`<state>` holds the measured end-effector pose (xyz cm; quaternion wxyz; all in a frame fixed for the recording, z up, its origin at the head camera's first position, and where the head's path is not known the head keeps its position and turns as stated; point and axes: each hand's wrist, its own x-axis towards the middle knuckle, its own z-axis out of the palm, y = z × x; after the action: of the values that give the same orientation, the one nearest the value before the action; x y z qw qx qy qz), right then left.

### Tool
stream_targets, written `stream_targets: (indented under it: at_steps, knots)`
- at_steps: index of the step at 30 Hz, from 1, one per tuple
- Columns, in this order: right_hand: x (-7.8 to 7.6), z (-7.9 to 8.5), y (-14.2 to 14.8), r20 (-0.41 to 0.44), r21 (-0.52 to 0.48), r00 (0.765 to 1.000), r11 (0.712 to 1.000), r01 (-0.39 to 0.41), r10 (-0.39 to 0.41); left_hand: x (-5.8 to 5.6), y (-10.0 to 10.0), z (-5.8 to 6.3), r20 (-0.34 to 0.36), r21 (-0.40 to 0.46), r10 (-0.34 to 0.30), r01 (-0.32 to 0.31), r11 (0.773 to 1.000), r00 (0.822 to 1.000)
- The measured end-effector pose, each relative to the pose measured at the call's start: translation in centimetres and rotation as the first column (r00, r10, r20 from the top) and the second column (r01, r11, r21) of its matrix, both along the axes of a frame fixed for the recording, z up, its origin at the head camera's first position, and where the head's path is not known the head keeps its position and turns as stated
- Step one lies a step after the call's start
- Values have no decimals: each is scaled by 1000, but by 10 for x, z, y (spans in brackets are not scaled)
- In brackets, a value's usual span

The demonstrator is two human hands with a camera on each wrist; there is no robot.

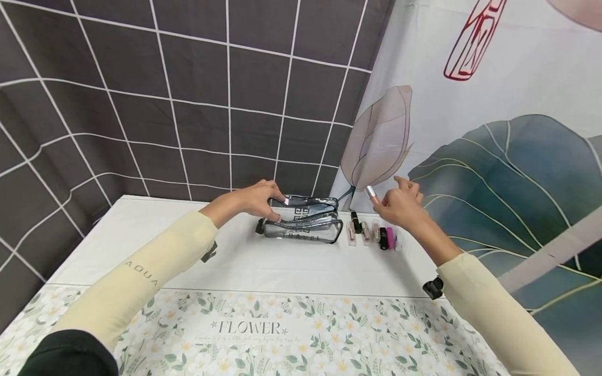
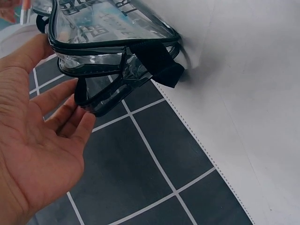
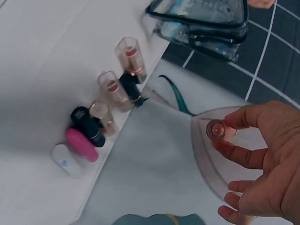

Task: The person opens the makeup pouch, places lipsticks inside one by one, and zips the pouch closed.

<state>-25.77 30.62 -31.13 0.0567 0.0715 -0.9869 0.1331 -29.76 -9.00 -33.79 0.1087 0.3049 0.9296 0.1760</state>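
Observation:
A clear zip pouch [image 1: 305,224] with black edging and "TRAVEL" lettering stands on the white tabletop. My left hand [image 1: 260,200] grips its left end, thumb on the near rim and fingers over the far one. In the left wrist view the pouch [image 2: 108,42] shows its black side tab. Raised over the table's right side, my right hand [image 1: 403,202] pinches a small lip gloss tube [image 1: 372,195], pinkish-orange with a pale end. The right wrist view shows this tube [image 3: 216,130] end-on between thumb and index finger, the other fingers loosely bent.
Right of the pouch lie several cosmetics: clear-capped lipsticks [image 1: 351,233], a black tube [image 1: 355,222], a black lipstick [image 1: 383,238], a pink item [image 1: 390,237] and a white one [image 3: 66,160]. A flowered mat [image 1: 249,334] covers the near side; a dark grid curtain [image 1: 197,125] hangs behind.

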Motion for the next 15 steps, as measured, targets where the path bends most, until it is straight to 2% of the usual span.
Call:
stream_targets:
  at_steps: [8,15]
  knots:
    - [-1,3,-26,-56,78,991,990,-114,119,-1,0,0,8,12,3,-3,1000,1000]
    - [-2,3,-46,-89,94,972,973,-209,218,-2,0,-1,8,9,3,-3,1000,1000]
